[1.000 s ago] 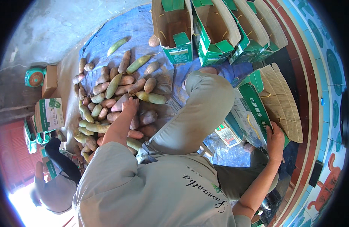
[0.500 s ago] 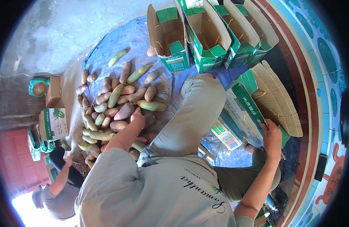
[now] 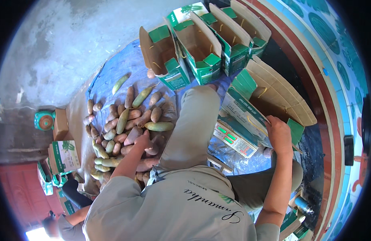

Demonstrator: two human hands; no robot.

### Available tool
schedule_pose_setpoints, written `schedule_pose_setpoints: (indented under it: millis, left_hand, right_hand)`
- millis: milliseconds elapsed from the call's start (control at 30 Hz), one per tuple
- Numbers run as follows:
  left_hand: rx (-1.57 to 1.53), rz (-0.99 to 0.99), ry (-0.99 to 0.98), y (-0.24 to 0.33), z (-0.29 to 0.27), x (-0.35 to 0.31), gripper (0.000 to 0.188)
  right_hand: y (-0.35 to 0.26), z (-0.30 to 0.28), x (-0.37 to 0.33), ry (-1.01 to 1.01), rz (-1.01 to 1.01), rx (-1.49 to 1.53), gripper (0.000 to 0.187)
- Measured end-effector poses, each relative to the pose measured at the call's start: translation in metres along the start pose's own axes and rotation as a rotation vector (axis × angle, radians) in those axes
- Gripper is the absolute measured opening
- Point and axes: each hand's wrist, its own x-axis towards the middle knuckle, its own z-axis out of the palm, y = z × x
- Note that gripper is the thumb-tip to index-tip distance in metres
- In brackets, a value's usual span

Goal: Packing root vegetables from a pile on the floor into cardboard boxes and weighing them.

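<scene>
Since a second ago the left hand (image 3: 143, 141) has stayed down in the heap of fruit (image 3: 125, 128); the view has shifted a little, so the row of boxes sits higher and nearer the top edge. Left hand: fingers curled over one brownish-pink fruit (image 3: 152, 149) at the near side of the heap, gripping it. Heap is a mix of long green and reddish-brown pieces, lying on a blue tarp (image 3: 109, 76) spread over the concrete floor. Right hand (image 3: 279, 134): clasped on the rim of an open cardboard box (image 3: 274, 94) with green flaps, tilted on its side beside the person's knee. A flat weighing scale (image 3: 235, 139) lies between knee and box, just below it. Three more open green-and-brown boxes (image 3: 197, 44) stand in a row beyond the heap. Another person's arm (image 3: 75, 219) shows at the lower left, near small green cartons (image 3: 64, 156).
</scene>
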Motion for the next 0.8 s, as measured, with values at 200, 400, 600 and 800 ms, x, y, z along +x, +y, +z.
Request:
schedule_pose_setpoints:
  millis: [200, 400, 600, 800]
  left_hand:
    - [-0.32, 0.179, 0.481, 0.011, -0.068, -0.02, 0.064]
    - [-0.615, 0.326, 0.907, 0.059, -0.169, -0.081, 0.056]
    - [-0.913, 0.723, 1.038, 0.139, -0.243, -0.156, 0.052]
    - [-1.13, 1.221, 0.561, 0.23, -0.251, -0.159, 0.047]
  right_hand:
    - [0.004, 0.005, -0.007, 0.02, -0.011, -0.025, 0.009]
    - [0.0, 0.006, -0.01, -0.009, -0.07, -0.086, 0.011]
    - [0.001, 0.008, -0.013, 0.017, -0.116, -0.098, 0.012]
    - [0.001, 0.008, -0.015, 0.074, -0.181, -0.073, 0.013]
